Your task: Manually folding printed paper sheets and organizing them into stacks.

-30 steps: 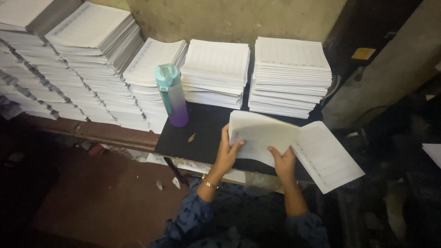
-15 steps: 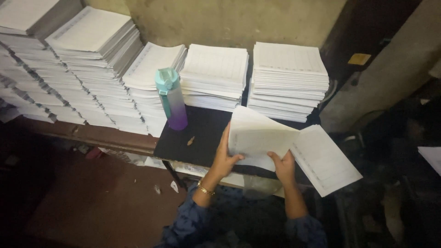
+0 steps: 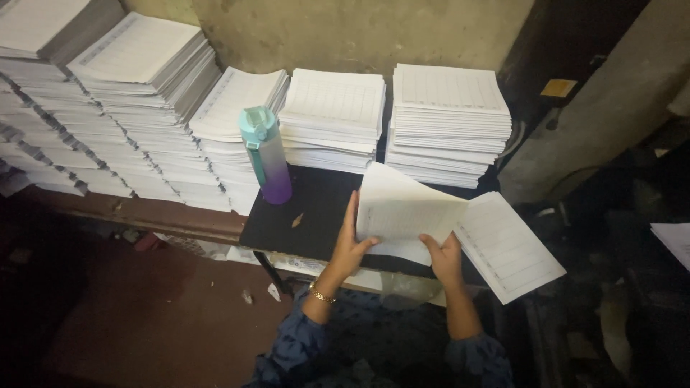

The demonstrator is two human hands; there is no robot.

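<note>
My left hand (image 3: 350, 241) grips the left edge of a raised, folded-over sheet of ruled white paper (image 3: 406, 208). My right hand (image 3: 444, 256) presses on the lower edge of the same sheets, whose right half (image 3: 509, 244) lies flat and sticks out over the front right of a black board (image 3: 309, 208). A gold bracelet sits on my left wrist. Both arms wear dark blue patterned sleeves.
A teal-and-purple water bottle (image 3: 267, 154) stands on the board's left. Stacks of ruled sheets (image 3: 449, 118) (image 3: 334, 115) line the back wall, with taller stacks (image 3: 129, 108) at left. A wooden bench edge (image 3: 144, 212) runs below. A dark floor lies beneath.
The left half of the sheet has been lifted and folded further toward the right; my hands stay at its lower edge. The view shifted slightly.
</note>
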